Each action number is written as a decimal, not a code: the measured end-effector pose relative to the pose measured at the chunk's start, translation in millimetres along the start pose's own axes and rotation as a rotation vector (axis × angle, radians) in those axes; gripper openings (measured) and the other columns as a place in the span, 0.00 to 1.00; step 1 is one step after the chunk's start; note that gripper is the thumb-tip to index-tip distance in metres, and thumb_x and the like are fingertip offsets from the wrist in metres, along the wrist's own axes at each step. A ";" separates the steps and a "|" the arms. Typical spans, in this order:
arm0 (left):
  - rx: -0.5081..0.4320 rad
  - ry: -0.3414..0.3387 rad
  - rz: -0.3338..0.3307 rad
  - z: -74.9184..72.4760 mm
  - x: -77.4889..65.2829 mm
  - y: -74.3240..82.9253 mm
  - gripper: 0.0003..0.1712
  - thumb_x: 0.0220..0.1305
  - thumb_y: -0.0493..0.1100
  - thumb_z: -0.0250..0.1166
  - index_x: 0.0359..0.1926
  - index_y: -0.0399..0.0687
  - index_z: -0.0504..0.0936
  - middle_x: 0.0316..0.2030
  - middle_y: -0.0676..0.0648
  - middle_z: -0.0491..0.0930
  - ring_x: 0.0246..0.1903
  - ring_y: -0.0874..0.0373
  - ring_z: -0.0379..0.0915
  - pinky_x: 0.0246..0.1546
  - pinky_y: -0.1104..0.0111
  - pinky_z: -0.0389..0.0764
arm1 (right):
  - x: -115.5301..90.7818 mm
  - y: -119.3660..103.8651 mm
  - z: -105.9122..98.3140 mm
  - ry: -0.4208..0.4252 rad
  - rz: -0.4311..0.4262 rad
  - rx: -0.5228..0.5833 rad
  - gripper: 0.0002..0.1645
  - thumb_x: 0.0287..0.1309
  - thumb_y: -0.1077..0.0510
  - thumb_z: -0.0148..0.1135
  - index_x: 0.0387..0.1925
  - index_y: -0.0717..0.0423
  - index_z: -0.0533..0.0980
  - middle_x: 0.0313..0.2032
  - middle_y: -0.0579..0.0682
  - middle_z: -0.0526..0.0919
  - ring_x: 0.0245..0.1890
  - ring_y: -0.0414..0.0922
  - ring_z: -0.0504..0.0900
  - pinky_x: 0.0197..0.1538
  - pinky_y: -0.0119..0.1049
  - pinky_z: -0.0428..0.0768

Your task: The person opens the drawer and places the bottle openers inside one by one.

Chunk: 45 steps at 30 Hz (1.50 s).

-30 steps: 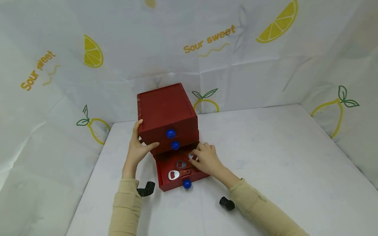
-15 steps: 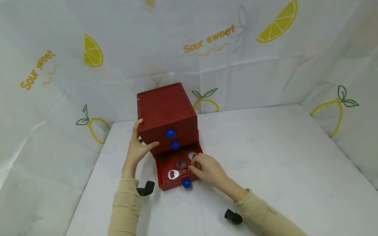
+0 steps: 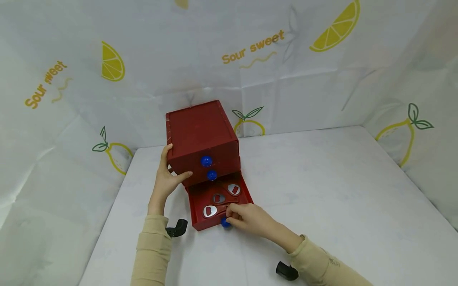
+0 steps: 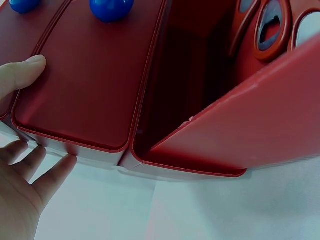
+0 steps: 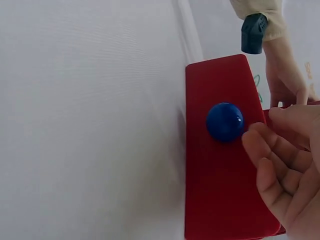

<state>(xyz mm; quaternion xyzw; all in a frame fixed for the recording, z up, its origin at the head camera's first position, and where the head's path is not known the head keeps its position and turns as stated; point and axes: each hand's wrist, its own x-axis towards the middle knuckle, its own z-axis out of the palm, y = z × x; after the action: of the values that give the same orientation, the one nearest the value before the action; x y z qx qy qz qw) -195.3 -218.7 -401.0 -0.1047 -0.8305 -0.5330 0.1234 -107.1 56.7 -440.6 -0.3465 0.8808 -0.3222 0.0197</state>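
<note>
A red drawer cabinet [image 3: 200, 127] with blue knobs stands near the back wall, its bottom drawer [image 3: 193, 214] pulled out. Three red-handled bottle openers with metal heads lie in that drawer, the nearest bottle opener [image 3: 205, 211] at its front left. My left hand [image 3: 166, 184] is spread round the cabinet's left front corner, thumb on the front and fingertips at the side [image 4: 45, 150]. At the drawer's front, my right hand [image 3: 250, 218] has loosely bent fingers holding nothing; its fingertips are right beside the bottom blue knob [image 5: 225, 122].
The white table [image 3: 322, 198] extends to the right of the cabinet. White cloth [image 3: 200, 79] printed with lemons hangs behind and at both sides. Black wrist devices [image 3: 287, 271] sit by the sleeves.
My right hand has moved from the far right bottle opener in the drawer down to the drawer's front knob, uncovering that opener. My left hand has stayed on the cabinet.
</note>
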 end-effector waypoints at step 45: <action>0.007 -0.013 -0.005 -0.9 1.4 -1.1 0.54 0.47 0.36 0.73 0.67 0.71 0.51 0.66 0.46 0.59 0.63 0.47 0.58 0.57 0.42 0.64 | 72.9 36.4 33.4 0.151 0.093 0.081 0.15 0.60 0.58 0.59 0.49 0.49 0.77 0.33 0.44 0.83 0.27 0.35 0.72 0.31 0.25 0.72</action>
<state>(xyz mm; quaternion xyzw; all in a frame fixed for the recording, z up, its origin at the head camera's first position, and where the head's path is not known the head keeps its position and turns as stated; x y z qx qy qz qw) -196.8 -219.9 -401.1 -0.1055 -0.8335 -0.5296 0.1173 -175.5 12.8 -474.4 -0.2790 0.8811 -0.3815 -0.0179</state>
